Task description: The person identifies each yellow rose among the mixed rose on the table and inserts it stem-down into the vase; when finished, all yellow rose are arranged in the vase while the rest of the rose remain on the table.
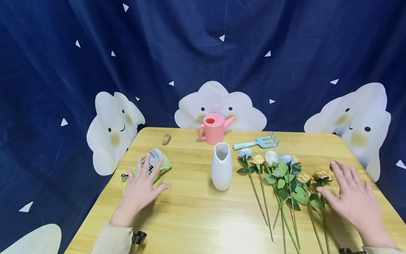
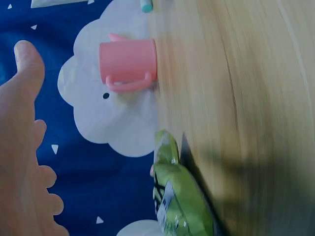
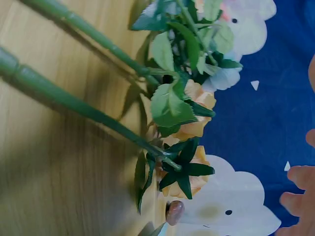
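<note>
— While both hands hover over the wooden desk (image 1: 196, 218), what is each one nearest to?

— The left hand (image 1: 141, 185) is spread flat at the near left, its fingers (image 1: 149, 165) straight and apart, holding nothing. They lie over the near end of a green packet (image 1: 155, 163); whether they touch it I cannot tell. In the left wrist view the packet (image 2: 179, 199) lies at the desk's edge.

— And the right?

— The right hand (image 1: 356, 199) is at the near right, fingers (image 1: 347, 173) straight and fanned, gripping nothing. It sits just beside the orange roses (image 1: 321, 174), the rightmost of the artificial flowers (image 1: 279, 176) laid in a row with stems pointing near. The right wrist view shows those orange blooms (image 3: 194, 115) and their green stems (image 3: 74, 101) flat on the wood.

— What else is about?

— A white vase (image 1: 221, 165) stands upright at the middle, between the hands and left of the flowers. Beyond it, at the far side, stands a pink watering can (image 1: 214, 128); a pale blue hand rake (image 1: 257, 142) lies to its right. A small brown stone (image 1: 166, 139) rests at the far left, and another (image 3: 174, 212) at the desk's right edge by the orange roses.
</note>
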Demonstrator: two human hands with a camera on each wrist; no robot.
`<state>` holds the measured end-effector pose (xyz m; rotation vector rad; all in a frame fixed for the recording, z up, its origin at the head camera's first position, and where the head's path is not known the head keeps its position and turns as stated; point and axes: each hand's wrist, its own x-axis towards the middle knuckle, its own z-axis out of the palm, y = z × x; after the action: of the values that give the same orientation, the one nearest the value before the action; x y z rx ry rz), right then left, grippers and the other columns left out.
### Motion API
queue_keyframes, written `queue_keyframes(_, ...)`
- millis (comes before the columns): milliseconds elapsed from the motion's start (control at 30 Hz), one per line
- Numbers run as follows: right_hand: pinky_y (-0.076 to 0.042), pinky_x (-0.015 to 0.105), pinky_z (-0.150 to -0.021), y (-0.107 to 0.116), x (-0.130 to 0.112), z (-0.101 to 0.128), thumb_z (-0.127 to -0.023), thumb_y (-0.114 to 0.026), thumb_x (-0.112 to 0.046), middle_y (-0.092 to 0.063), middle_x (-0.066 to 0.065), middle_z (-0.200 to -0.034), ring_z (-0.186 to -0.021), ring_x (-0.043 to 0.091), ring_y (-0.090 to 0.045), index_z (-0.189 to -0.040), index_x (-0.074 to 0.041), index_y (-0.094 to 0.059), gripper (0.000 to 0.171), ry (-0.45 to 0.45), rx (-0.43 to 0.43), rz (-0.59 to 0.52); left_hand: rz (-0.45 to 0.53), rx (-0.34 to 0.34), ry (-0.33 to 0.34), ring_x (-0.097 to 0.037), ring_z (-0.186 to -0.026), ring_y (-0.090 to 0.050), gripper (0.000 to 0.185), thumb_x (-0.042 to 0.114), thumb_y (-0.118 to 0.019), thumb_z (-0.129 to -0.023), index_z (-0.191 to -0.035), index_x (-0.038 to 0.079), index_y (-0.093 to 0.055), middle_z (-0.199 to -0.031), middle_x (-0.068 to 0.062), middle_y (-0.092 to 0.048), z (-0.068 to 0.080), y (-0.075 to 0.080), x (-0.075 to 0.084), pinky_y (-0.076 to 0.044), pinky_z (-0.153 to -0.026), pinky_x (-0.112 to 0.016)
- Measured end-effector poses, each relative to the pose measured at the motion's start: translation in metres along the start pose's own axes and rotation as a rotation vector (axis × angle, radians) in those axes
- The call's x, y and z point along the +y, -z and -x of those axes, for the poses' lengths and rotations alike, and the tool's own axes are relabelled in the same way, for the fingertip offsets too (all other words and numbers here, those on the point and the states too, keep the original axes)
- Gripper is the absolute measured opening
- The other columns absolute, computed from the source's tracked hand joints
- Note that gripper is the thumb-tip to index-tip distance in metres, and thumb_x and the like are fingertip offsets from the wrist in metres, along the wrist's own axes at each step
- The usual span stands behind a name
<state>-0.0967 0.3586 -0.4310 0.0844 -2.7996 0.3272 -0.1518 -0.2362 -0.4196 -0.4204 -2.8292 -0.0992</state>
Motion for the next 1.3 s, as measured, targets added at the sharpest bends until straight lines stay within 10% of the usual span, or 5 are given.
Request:
queue_keyframes(200,-0.015,0.07,-0.096,0.007,0.004,0.009,-0.094,-0.052,-0.032,-0.015,0.034,-0.144,-0.124,0.058,-0.021,-0.15,-0.021,-0.001,0.077,-0.168,-0.038,-0.328,0.245,-0.055,0.038,-0.044,-0.136,-0.008,0.087,0.063,-0.052,-0.083,-0.15,0.033,-0.005,-0.152,-0.021,-0.008,-0.007,-0.005,0.018,-0.019,-0.095,-0.072)
queue_keyframes(433,-0.046,0.008,-0.061,0.001,0.016,0.02,-0.095,-0.054,-0.026,-0.061,-0.019,-0.102,-0.084,-0.017,-0.051,-0.146,-0.003,-0.023,0.065,-0.365,-0.036,-0.678,0.754,-0.039,0.073,-0.032,-0.135,-0.023,0.097,0.053,-0.071,-0.074,-0.149,0.03,-0.014,-0.152,-0.006,-0.018,-0.019,-0.024,0.044,-0.026,-0.105,-0.052)
queue_keyframes(733,-0.056,0.031,-0.063,-0.019,0.038,0.034,-0.093,-0.058,-0.015,-0.066,-0.009,-0.082,-0.073,0.014,-0.066,-0.102,-0.021,-0.053,0.012,-0.55,-0.311,-1.042,1.536,-0.042,0.156,-0.041,-0.127,-0.037,0.082,0.003,-0.075,-0.076,-0.144,0.003,-0.03,-0.141,-0.025,-0.036,-0.036,-0.064,0.087,-0.032,-0.103,-0.048)
queue_keyframes(933,-0.055,0.037,-0.072,-0.027,0.039,0.03,-0.093,-0.057,-0.01,-0.067,-0.002,-0.087,-0.078,0.02,-0.066,-0.111,-0.002,-0.05,0.021,-0.662,-0.458,-1.182,1.618,-0.055,0.202,-0.044,-0.122,-0.041,0.071,-0.003,-0.072,-0.077,-0.138,-0.004,-0.036,-0.135,-0.031,-0.039,-0.041,-0.082,0.112,-0.034,-0.101,-0.05)
queue_keyframes(1300,-0.055,0.036,-0.072,-0.028,0.027,0.019,-0.089,-0.063,-0.016,-0.064,0.002,-0.084,-0.075,0.021,-0.065,-0.13,0.018,-0.032,0.061,-0.735,-0.516,-1.059,1.683,-0.04,0.174,-0.039,-0.12,-0.043,0.072,-0.011,-0.073,-0.071,-0.134,-0.007,-0.039,-0.13,-0.027,-0.046,-0.048,-0.088,0.144,-0.039,-0.099,-0.045)
